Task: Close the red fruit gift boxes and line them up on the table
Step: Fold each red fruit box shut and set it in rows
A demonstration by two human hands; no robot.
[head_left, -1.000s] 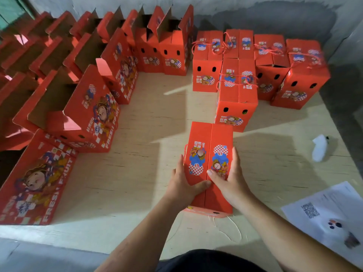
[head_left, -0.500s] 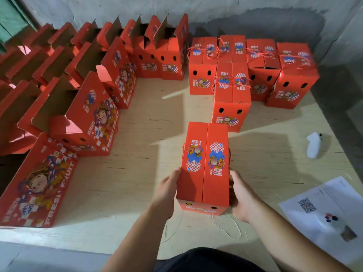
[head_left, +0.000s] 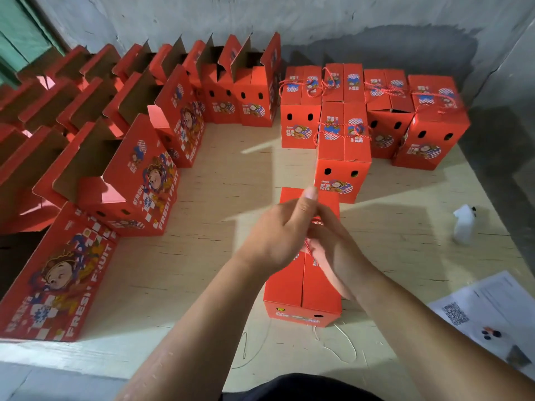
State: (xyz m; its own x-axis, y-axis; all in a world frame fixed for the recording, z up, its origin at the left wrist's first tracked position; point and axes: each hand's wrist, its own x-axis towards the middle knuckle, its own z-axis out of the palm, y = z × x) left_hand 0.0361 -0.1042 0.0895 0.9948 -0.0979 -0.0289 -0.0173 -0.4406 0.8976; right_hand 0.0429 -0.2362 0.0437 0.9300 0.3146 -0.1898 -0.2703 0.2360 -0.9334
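Both hands, left hand (head_left: 278, 241) and right hand (head_left: 335, 256), meet blurred over the closed box (head_left: 301, 296) at frame centre, apparently tying its red cord (head_left: 311, 247). Fingers look pinched on the cord, though blur hides the grip. Next: finish the tie, then join the tied boxes (head_left: 343, 149) at upper right.

Flat-lying red gift box (head_left: 55, 273), well left of the left hand (head_left: 275, 235): "FRESH FRUIT" in white capitals along its side. Open box (head_left: 144, 183) beyond it: same wording. Paper sheet (head_left: 489, 316), right of the right hand (head_left: 333, 253): QR code, print unreadable.
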